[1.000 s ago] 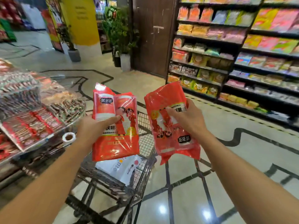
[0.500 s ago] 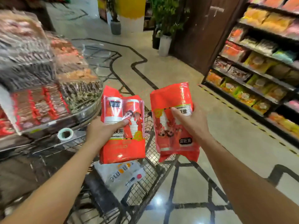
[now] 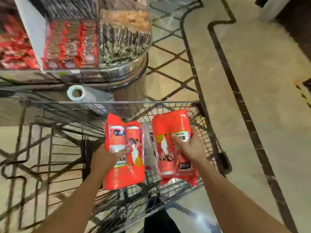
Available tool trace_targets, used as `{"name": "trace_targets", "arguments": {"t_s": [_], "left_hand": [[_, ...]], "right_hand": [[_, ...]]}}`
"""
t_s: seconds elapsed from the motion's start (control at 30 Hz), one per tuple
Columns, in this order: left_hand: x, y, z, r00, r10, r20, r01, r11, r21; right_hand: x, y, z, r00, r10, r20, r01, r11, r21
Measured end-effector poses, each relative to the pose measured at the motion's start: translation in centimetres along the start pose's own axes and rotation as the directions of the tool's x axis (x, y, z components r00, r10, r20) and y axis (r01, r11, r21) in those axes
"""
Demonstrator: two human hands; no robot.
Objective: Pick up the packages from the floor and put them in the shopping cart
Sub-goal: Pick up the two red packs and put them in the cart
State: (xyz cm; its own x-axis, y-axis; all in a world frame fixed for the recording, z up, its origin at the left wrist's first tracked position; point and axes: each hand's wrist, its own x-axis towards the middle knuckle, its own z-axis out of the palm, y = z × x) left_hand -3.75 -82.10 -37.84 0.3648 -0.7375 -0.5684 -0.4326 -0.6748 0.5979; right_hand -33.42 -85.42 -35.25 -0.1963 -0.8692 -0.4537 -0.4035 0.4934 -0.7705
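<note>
Big round snack display stand (image 3: pixel 104 47) sits just past the wire shopping cart (image 3: pixel 168 105), with a roll of clear plastic bags (image 3: pixel 76 93) at the stand's edge, near the cart's front rim. Two red packs of paper cups are held over the basket: the left pack (image 3: pixel 125 172) is pinched by the left hand (image 3: pixel 105 158), thumb across its front. The right pack (image 3: pixel 170 126) is gripped by the right hand (image 3: pixel 190 148), fingers curled over it.
</note>
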Motion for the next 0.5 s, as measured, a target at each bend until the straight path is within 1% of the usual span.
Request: {"name": "trace_targets", "arguments": {"t_s": [0.1,0.17,0.27,0.37,0.5], "left_hand": [[0.4,-3.3,2.3,0.985,-0.166,-0.056,0.161,0.983,-0.082],[1.1,-5.0,3.5,0.969,-0.239,-0.061,0.235,0.969,-0.072],[2.9,-6.8,5.3,0.949,-0.31,-0.061,0.303,0.947,-0.107],[4.6,-9.1,7.4,0.939,-0.338,-0.064,0.332,0.939,-0.086],[5.6,-11.9,9.5,0.913,-0.371,-0.17,0.365,0.929,-0.069]], "right_hand": [[2.2,3.0,2.9,0.993,0.066,0.099,-0.07,0.997,0.035],[3.5,4.7,5.1,0.987,0.085,0.134,-0.089,0.996,0.026],[4.9,7.7,8.4,0.975,0.105,0.194,-0.108,0.994,0.002],[5.3,10.7,10.8,0.957,0.135,0.256,-0.142,0.99,0.006],[6.0,13.9,12.6,0.928,0.195,0.319,-0.202,0.979,-0.012]]}}
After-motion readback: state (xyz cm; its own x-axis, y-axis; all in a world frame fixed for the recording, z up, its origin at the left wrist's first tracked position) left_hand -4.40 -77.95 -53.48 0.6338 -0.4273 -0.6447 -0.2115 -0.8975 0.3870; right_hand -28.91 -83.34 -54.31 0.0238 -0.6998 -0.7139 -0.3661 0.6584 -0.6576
